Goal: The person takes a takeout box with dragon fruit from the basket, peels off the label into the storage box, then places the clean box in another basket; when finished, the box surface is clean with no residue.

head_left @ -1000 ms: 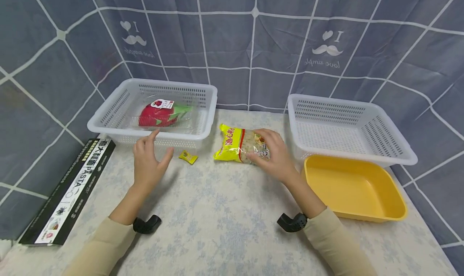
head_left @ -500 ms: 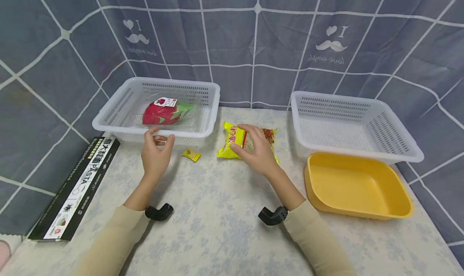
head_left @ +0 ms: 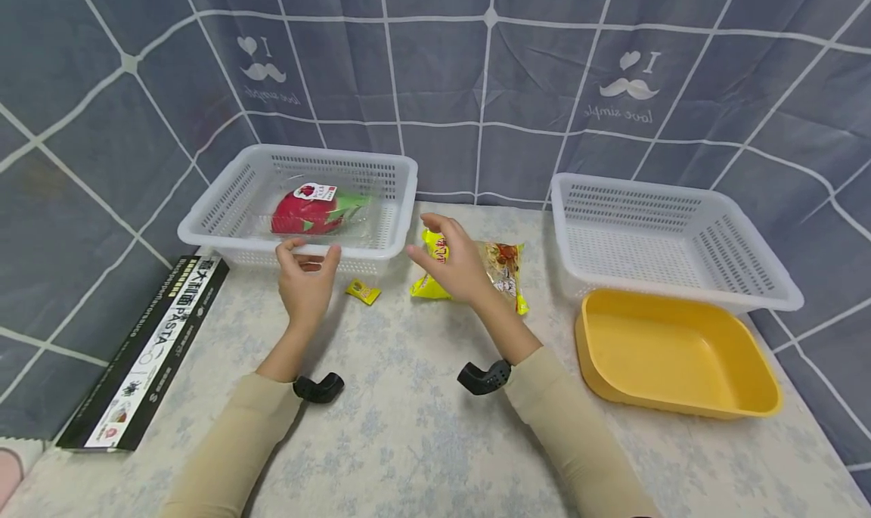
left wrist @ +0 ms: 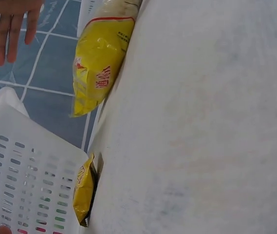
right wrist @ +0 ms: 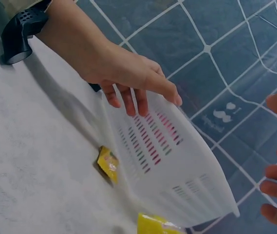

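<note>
My left hand (head_left: 306, 283) is at the front rim of the left white basket (head_left: 381, 258), fingers loosely bent and holding nothing; in the right wrist view, they hang before the basket wall. Whether it touches the rim I cannot tell. A packaged red dragon fruit (head_left: 302, 214) lies in that basket. My right hand (head_left: 454, 265) hovers over a yellow and clear bag of pasta (head_left: 505, 270), thumb and fingers apart with nothing between them, hiding the bag's middle. Between the hands, by the basket's front, lies a small yellow packet (head_left: 363, 292), also in the left wrist view.
Another white basket (head_left: 626, 257) stands at the back right, with a yellow tub (head_left: 674, 355) against its front. A long black PASTA box (head_left: 146, 355) lies along the left side. Behind everything hangs a blue-grey checked curtain (head_left: 435, 72).
My right hand has moved left across the pasta bag, uncovering its right end. My left hand has shifted slightly right along the basket front, its fingers a little more bent. The view has shifted slightly.
</note>
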Motion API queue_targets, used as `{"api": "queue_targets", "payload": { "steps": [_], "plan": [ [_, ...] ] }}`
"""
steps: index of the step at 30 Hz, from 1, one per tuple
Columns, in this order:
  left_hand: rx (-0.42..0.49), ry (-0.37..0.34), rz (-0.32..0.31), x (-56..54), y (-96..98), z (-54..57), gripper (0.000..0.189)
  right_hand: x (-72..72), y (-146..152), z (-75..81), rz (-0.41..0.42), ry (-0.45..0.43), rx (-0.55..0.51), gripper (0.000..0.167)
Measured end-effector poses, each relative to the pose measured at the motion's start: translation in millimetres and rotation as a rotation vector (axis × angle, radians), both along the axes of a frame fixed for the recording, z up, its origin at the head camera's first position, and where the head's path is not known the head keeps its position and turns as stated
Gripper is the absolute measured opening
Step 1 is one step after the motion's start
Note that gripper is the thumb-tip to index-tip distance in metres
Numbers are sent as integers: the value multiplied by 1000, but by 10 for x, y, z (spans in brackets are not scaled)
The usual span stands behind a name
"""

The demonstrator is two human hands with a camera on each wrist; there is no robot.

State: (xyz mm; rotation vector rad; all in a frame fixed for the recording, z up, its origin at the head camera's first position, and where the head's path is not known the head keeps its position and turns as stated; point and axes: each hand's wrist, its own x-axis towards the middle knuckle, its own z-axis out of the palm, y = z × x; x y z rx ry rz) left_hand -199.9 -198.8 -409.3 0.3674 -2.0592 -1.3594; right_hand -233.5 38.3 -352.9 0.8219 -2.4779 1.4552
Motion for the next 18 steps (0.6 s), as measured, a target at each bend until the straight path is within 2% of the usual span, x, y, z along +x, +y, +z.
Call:
{"api": "queue_targets", "payload": {
  "steps": [4, 10, 18],
  "plan": [
    [12, -3, -10, -8, -9, -9, 62, -93, -102, 44, 29, -59, -49, 57],
    [29, -2, -15, -26, -19, -3, 60, -215, -260, 167, 89, -214, -184, 54],
    [33, 17, -18, -29, -22, -37, 59, -398, -529, 272, 120, -342, -202, 60]
  ]
}}
